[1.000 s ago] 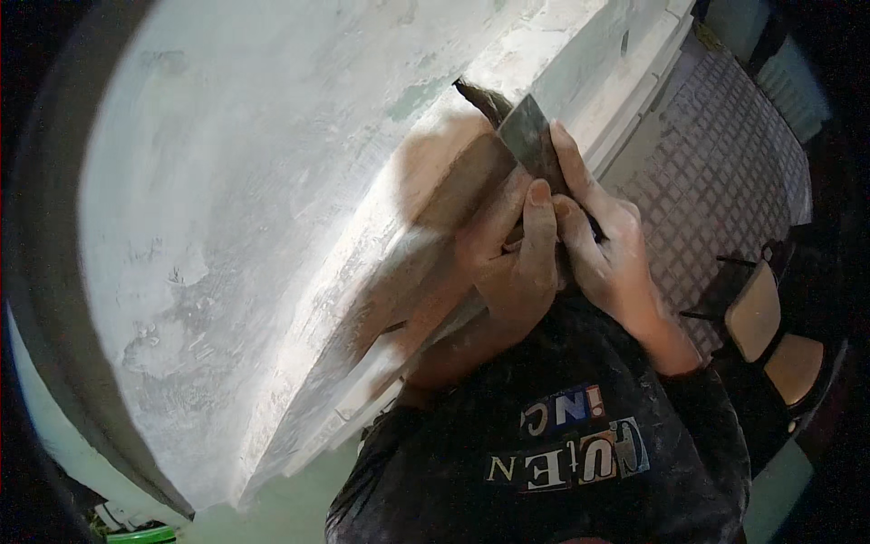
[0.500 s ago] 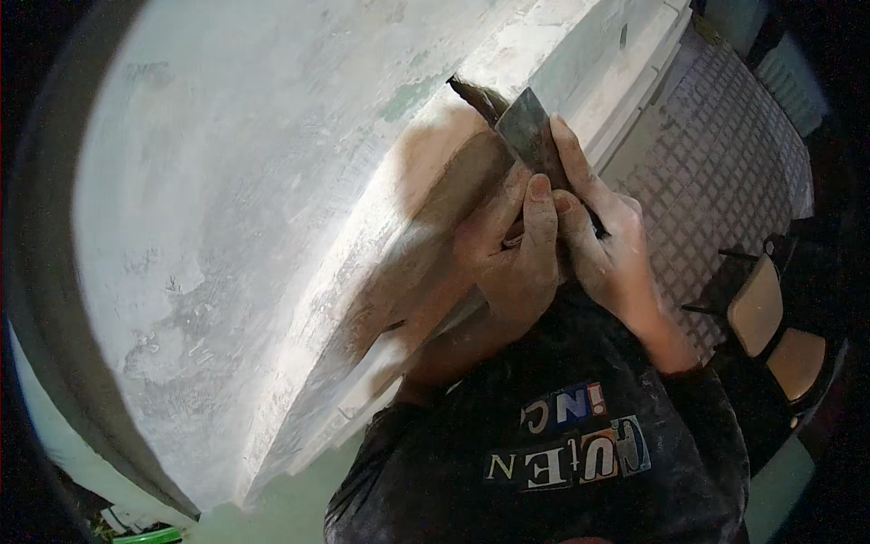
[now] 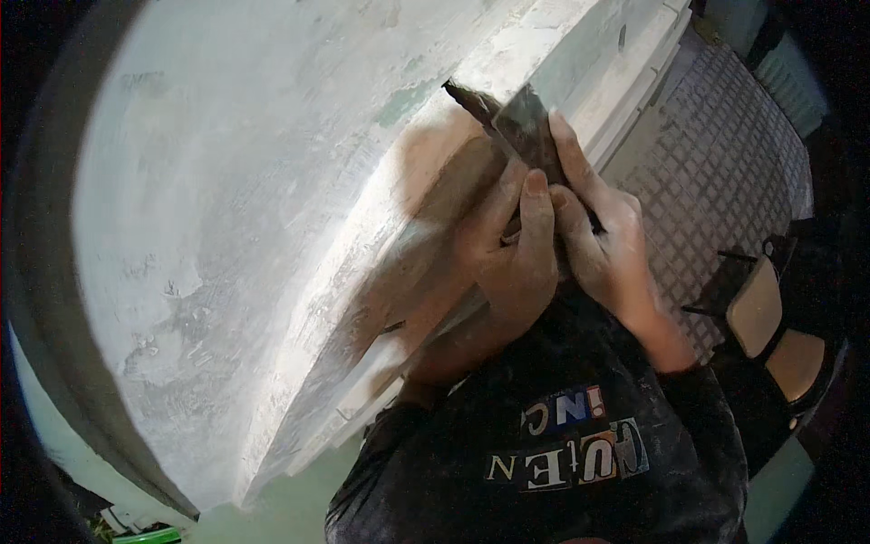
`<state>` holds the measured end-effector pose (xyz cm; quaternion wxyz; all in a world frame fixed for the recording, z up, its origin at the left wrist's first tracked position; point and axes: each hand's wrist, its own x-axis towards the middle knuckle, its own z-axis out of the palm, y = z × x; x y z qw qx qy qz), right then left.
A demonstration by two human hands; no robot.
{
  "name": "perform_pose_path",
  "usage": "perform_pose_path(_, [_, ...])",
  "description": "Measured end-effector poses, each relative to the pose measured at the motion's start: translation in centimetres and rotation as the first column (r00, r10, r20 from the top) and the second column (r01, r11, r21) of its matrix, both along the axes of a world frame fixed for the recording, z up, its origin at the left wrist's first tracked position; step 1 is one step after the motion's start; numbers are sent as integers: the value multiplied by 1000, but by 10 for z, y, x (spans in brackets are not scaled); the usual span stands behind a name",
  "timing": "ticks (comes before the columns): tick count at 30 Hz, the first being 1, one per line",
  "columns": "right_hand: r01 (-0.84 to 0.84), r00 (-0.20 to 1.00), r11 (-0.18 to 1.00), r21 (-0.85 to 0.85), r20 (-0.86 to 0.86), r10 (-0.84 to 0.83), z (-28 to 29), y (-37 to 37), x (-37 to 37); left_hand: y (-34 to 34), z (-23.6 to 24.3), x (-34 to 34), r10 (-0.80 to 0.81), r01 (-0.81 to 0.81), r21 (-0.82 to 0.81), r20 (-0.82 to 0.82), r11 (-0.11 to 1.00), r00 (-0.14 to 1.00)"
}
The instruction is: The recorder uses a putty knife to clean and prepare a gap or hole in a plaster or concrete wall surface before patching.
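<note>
A putty knife with a flat grey metal blade (image 3: 527, 122) is held up against the edge of a pale plastered ledge (image 3: 544, 41). My left hand (image 3: 521, 249) is closed, its thumb pressed at the lower part of the blade; the handle is mostly hidden. My right hand (image 3: 612, 240) grips the knife from the other side, with the index finger stretched along the blade's right edge and the thumb lower down. Pale dust coats both hands. The blade and hands cast dark shadows on the ledge.
A wide grey-white plastered surface (image 3: 227, 181) with rough patches fills the left. To the right lies a grid-patterned tiled floor (image 3: 725, 136). A chair with a tan back (image 3: 756, 304) and seat stands at the lower right. A green object (image 3: 149, 537) shows at the bottom left.
The blade has shifted slightly left and tilted, its face now looking darker against the ledge's edge. Both hands have moved only a little and keep their hold.
</note>
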<state>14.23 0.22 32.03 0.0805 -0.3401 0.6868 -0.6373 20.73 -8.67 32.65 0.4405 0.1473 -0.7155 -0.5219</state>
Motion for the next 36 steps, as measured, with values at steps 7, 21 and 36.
perform_pose_path(7, [24,999,999,31,-49,-23,-7,7,-4,6,5,6,-119,113,50,145,992,982])
perform_pose_path(21, [-14,1000,998,-61,-25,13,-10,8,-12,9,9,6,-200,101,322,289,941,936])
perform_pose_path(36, [-30,998,1000,-5,-49,30,6,9,-11,10,6,-2,-85,66,262,61,963,995])
